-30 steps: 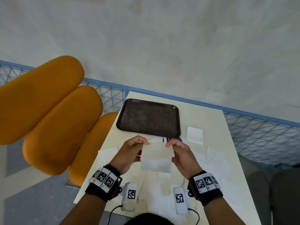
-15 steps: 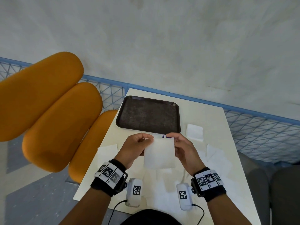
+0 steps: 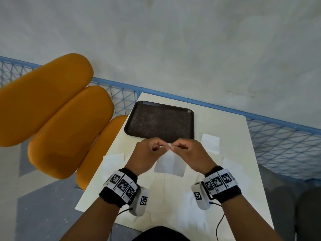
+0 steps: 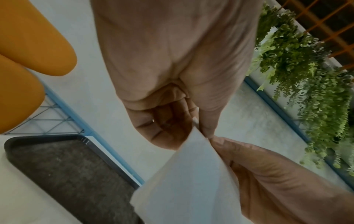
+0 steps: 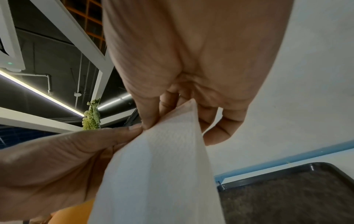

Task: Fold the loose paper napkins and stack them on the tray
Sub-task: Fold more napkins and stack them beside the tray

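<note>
A white paper napkin (image 3: 169,165) hangs in the air over the table, pinched at its top between both hands. My left hand (image 3: 150,152) and my right hand (image 3: 188,151) meet fingertip to fingertip just in front of the dark tray (image 3: 160,121). The left wrist view shows the left hand (image 4: 195,128) pinching the napkin (image 4: 189,184) at its top corner. In the right wrist view the right hand (image 5: 153,121) pinches the napkin (image 5: 159,174) beside the tray (image 5: 287,195). The tray (image 4: 63,169) holds nothing.
A folded napkin (image 3: 210,143) lies right of the tray. Several loose napkins (image 3: 112,162) lie spread over the white table (image 3: 231,126). Orange chair cushions (image 3: 52,108) stand at the left. A blue wire fence (image 3: 278,141) runs behind the table.
The hands have come together from the napkin's two top corners, bringing them to one point. The napkin now hangs narrower beneath the joined fingertips.
</note>
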{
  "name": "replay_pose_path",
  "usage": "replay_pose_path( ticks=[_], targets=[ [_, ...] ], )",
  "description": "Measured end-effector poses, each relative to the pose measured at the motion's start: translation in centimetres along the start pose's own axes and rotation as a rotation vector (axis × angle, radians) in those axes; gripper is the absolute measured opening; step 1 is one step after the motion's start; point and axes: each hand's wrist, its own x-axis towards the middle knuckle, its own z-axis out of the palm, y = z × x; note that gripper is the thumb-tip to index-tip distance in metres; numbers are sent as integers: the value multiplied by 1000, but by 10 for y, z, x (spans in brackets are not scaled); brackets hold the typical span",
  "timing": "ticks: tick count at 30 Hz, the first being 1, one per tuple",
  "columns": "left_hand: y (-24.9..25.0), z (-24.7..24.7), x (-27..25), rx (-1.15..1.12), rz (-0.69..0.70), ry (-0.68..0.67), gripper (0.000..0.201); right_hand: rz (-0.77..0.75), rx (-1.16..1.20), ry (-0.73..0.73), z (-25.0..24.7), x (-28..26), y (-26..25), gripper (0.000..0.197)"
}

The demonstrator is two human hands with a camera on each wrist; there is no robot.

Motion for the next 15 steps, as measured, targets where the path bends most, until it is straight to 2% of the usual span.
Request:
replay_pose_path(
  ticks=[4,7,10,12,13,15],
  targets=[
    [5,1,4,-27,-30,12,5,17,32,22,-24,-8,18,10],
    [11,3,7,-122,-45,-11,14,80,124,78,-43,-17,36,12],
    [14,13,12,-176,-78,6,12,122,280,121,-43,-26,48,4],
    [17,23,15,-217,-112,2,7,204,446,99,-38,-31,54,26],
    [18,27,16,-231,-131,1,5,238,480,75,-35,-33,58,29],
    [20,37,19,-262,-180,17,4,236,440,52,-31,-36,64,12]
  ],
)
